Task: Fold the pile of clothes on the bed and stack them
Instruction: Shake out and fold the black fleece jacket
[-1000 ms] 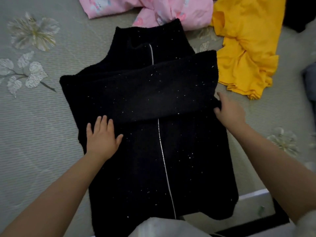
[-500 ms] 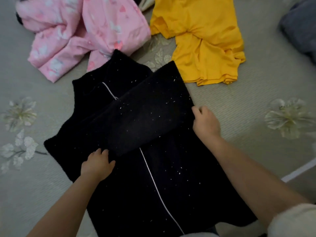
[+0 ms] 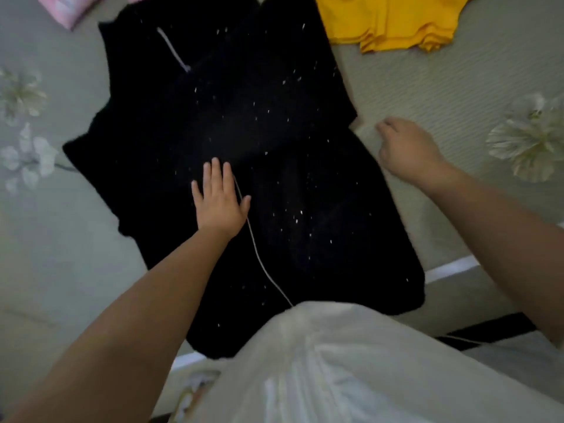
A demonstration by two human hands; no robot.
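**Sleeve fold released; jacket ready for the next fold**

The black fleece jacket lies flat on the grey floral bedspread, zip side up, with one sleeve folded across the chest. Its hem hangs near the bed edge, closest to the person.

Change since half a second ago: the right hand has left the sleeve edge it was holding. It now hovers just beside the jacket's right border, over bare bedspread, fingers loosely curled and holding nothing. The left hand has moved from the sleeve's lower edge toward the middle. It presses flat on the jacket beside the white zip line, fingers straight and spread.

Judgement: the sleeve fold appears set. The flat left hand is anchoring or smoothing the fabric. The likely next step is a fold of the body, hem toward collar.

Other garments remain unfolded at the far edge: a yellow garment and a pink garment. The task is at an early stage.
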